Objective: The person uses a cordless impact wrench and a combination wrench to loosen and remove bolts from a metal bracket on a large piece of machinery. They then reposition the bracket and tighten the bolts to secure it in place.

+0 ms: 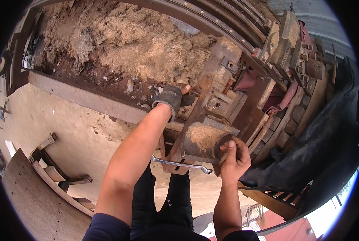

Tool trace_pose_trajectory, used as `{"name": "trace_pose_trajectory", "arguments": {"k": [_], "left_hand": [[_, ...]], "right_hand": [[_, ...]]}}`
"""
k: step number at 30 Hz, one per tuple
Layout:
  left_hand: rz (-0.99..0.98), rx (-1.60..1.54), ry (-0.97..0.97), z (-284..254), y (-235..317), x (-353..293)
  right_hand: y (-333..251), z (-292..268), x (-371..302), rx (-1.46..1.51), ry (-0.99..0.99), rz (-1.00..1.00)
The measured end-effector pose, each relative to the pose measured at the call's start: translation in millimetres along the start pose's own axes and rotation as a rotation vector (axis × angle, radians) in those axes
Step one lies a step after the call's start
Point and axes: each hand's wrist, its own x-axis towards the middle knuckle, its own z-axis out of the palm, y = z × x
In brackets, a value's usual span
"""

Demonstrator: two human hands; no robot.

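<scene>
The relation that matters lies between the grey metal cylinder point(194, 150) and the two hands: it sits just right of the middle of the frame, its long axis running roughly left to right with the right end dipping a little, and the right hand point(236, 157) is the nearer. That bare hand is at the cylinder's right end, thumb and fingers pinched on the edge of a dark disc point(220, 149); whether the disc is a separate piece or the cylinder's own end face, I cannot tell. The left hand point(174, 99), in a dark grey glove, is well apart from it, up and to the left at the edge of the sawdust heap point(143, 38); its fingers are mostly hidden, so its grip cannot be told. Below the cylinder, a double-ended spanner point(181, 163) lies nearly parallel to it, touched by neither hand. As I judge it, the right hand is lined up for work along the cylinder's axis, while the left would have to cross down and right to help.
</scene>
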Motion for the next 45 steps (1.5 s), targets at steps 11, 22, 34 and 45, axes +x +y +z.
{"name": "trace_pose_trajectory", "arguments": {"k": [11, 22, 34, 45], "left_hand": [[0.219, 0.98, 0.16, 8, 8, 12], [0.093, 0.634, 0.011, 15, 16, -7], [0.004, 0.631, 0.081, 37, 15, -32], [-0.002, 0.467, -0.01, 34, 3, -31]], "right_hand": [[26, 0, 23, 0.086, 0.157, 0.054], [9, 6, 56, -0.337, -0.271, -0.454], [11, 3, 58, -0.218, -0.251, -0.423], [12, 0, 61, -0.222, -0.289, -0.436]]}}
